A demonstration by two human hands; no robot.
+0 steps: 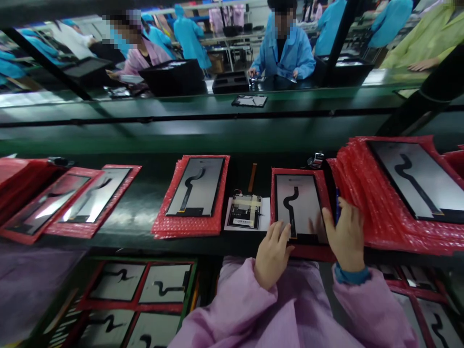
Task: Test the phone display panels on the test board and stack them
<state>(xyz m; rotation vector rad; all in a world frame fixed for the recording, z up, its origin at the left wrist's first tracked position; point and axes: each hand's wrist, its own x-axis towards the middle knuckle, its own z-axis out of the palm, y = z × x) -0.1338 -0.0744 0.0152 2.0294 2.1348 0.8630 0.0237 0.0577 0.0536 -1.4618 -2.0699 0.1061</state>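
- Left hand (272, 251): fingers stretched and a little spread, tips resting on the near left corner of the panel (297, 203); it grips nothing
- Right hand (346, 237): open too, thumb on the panel's near right corner, fingers lying up along its right edge against the stack (357, 193); a blue sliver (337, 205) shows by the forefinger, too small to name
- The panel lies flat, straight ahead at the bench's near edge, on a red bubble bag (294, 171); dark squiggle up, not inside the bag
- Just left of it, a small board (245, 211) on white paper, with an orange strip (253, 177) behind; apart from the panel
- Just right, the stack of red bags leans up and away, a second panel (416, 179) on top
- Further left, a third panel (197, 186) on a few red bags; well apart at the far left, two more (96, 193) overlapping
- Below the bench edge, trays (141, 285) of like panels
- Beyond, the belt (217, 130); across it, a person in a blue coat (286, 48) at work
- Progress, as a judgement: this panel is laid out and steadied, nothing more visibly done to it; the panels at left look dealt with, and the thick stack suggests much is left
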